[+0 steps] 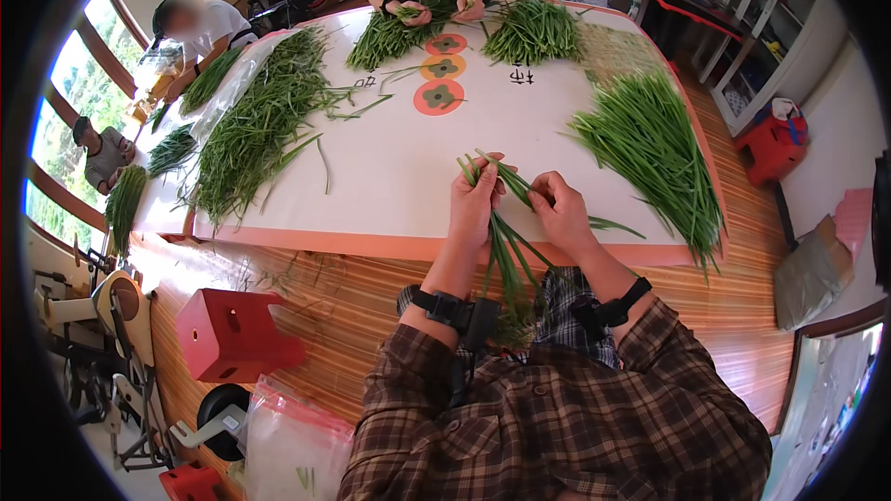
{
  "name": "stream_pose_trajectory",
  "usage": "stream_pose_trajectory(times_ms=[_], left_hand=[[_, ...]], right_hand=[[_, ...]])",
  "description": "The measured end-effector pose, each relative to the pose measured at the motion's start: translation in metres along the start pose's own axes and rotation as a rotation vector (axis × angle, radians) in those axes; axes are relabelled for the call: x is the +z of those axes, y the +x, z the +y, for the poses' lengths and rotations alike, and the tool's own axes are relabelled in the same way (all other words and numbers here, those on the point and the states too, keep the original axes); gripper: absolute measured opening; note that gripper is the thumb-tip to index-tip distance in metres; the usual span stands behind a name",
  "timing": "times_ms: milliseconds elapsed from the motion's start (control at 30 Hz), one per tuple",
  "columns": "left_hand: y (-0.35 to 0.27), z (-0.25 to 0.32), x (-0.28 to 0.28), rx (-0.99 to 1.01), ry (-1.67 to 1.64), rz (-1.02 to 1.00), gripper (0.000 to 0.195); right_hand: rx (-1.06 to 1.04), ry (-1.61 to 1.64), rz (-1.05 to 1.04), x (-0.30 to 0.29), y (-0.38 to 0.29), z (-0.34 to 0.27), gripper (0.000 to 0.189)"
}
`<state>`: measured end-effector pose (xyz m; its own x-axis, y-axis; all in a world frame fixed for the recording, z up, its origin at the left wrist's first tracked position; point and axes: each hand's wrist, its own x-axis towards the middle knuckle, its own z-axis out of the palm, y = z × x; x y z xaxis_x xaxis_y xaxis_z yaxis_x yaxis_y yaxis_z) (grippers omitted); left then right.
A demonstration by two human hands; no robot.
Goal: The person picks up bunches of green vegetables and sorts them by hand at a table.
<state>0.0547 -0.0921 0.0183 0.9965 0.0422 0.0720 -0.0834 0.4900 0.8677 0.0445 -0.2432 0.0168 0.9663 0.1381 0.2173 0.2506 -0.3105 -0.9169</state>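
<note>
Over the near edge of a white-covered table, my left hand grips a small bunch of green chives. Their cut ends stick up past the fingers, and the leaves hang down towards my lap. To its right, my right hand pinches a few chive leaves of the bunch between thumb and fingers; one long leaf trails out to its right. A large pile of neatly laid chives lies at the table's right side, nearest my right hand.
A loose heap of chives covers the table's left part. Across the table, a person's hands handle chives by two piles; other people sit further off. A red stool and a plastic bag stand at lower left.
</note>
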Motion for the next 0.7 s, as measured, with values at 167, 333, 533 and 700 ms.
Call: stream_pose_trajectory(times_ms=[167,333,533,700], left_hand=[[-0.001,-0.001,-0.003,-0.048,-0.024,-0.045,0.017],[-0.003,-0.001,0.000,-0.036,0.074,-0.090,0.019],[0.000,-0.009,-0.001,0.023,-0.009,-0.041,0.022],[0.000,-0.009,-0.010,0.019,-0.026,-0.050,0.024]], right_hand=[[-0.277,-0.177,0.085,-0.002,0.011,-0.022,0.019],[-0.257,-0.047,-0.033,0.017,0.043,-0.039,0.019],[-0.115,0.243,-0.037,0.026,0.052,-0.033,0.018],[-0.127,0.060,-0.028,0.016,0.053,-0.039,0.020]])
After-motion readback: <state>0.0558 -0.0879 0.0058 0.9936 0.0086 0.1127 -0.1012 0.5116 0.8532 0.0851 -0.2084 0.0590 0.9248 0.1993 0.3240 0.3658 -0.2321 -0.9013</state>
